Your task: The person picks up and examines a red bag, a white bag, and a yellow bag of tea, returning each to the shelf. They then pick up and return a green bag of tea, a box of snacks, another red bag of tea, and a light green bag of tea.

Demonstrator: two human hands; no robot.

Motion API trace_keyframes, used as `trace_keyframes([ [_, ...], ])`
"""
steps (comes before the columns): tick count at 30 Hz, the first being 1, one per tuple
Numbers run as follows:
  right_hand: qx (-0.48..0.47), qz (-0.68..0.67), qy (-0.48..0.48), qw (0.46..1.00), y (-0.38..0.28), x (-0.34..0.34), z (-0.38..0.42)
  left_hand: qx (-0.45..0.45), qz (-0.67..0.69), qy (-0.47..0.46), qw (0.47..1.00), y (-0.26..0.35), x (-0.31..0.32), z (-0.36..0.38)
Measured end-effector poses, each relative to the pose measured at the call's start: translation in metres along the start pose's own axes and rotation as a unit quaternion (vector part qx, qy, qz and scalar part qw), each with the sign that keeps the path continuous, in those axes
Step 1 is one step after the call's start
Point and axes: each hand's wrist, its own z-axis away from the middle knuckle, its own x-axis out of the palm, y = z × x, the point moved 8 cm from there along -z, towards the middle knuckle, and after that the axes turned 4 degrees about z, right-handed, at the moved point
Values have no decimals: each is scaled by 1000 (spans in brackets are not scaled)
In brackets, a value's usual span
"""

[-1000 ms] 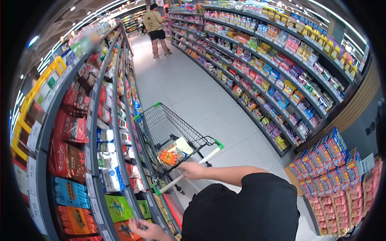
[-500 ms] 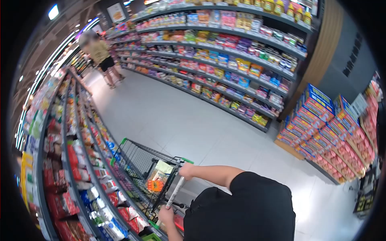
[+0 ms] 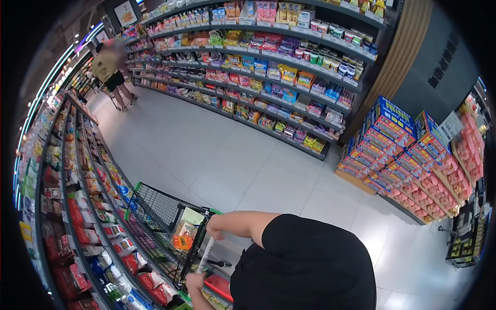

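Note:
A shopping cart (image 3: 155, 206) with a dark wire basket and green corner trim stands at the lower left, close along the left shelf. My right hand (image 3: 215, 227) is closed round the upper end of its pale handle (image 3: 206, 257). Lower down, my left hand (image 3: 195, 282) grips the same handle near its other end. Inside the basket lie an orange package (image 3: 183, 243) and a pale yellow item (image 3: 193, 216). Something red (image 3: 219, 287) shows beneath the handle, partly hidden by my body.
Shelves of bagged goods (image 3: 82, 227) curve along the left. Long shelves (image 3: 258, 67) of packets and jars line the far side. Stacked blue-and-red boxes (image 3: 385, 129) and pink packs (image 3: 439, 188) stand right. Another person (image 3: 109, 72) is up the aisle.
The shelves, boxes and cart have shifted left in view. Both hands keep hold of the handle. The person up the aisle has changed pose.

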Motion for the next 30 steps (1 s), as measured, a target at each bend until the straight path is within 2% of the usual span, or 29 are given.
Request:
trace_keyframes([
  [3, 6, 18, 9, 1000, -10, 5, 39, -11, -9, 7, 1000, -9, 15, 7],
  [5, 4, 10, 10, 1000, -15, 16, 58, -23, -8, 19, 1000, 9, 9, 41],
  [11, 34, 33, 58, 997, -24, 54, 113, 3, -13, 34, 999, 12, 36, 83],
  [13, 50, 63, 168, 983, -30, 65, 142, 23, -6, 49, 999, 15, 46, 99],
  [14, 52, 52, 164, 984, -33, 81, 149, 30, -1, 53, 998, 12, 54, 107],
  [16, 68, 100, 238, 964, -36, 97, 163, 25, -27, 80, 996, 17, 60, 133],
  [17, 65, 100, 229, 966, -38, 114, 168, 39, -21, 67, 997, 17, 69, 145],
  [19, 69, 85, 291, 950, -43, 136, 182, 66, -30, 49, 996, 13, 85, 161],
  [21, 87, 94, 255, 958, -55, 156, 212, 73, -57, 31, 995, 6, 111, 169],
  [22, 76, 70, 269, 958, -64, 163, 237, 59, -52, 33, 996, 2, 121, 180],
  [23, 101, 80, 243, 961, -54, 186, 220, 54, -61, 21, 996, -8, 141, 178],
  [24, 92, 67, 258, 960, -64, 196, 235, 51, -51, 16, 997, 11, 118, 225],
  [25, 98, 103, 214, 967, -54, 223, 215, 47, -50, -4, 998, 3, 130, 233],
  [26, 95, 122, 193, 969, -69, 226, 239, 70, -41, -2, 997, 11, 125, 256],
  [27, 100, 138, 191, 967, -74, 240, 246, 51, -29, -25, 998, 3, 136, 268],
  [29, 109, 132, 171, 970, -87, 264, 267, 64, -20, -5, 998, -10, 170, 283],
  [30, 111, 138, 166, 970, -92, 275, 276, 42, -6, -3, 999, -16, 176, 295],
])
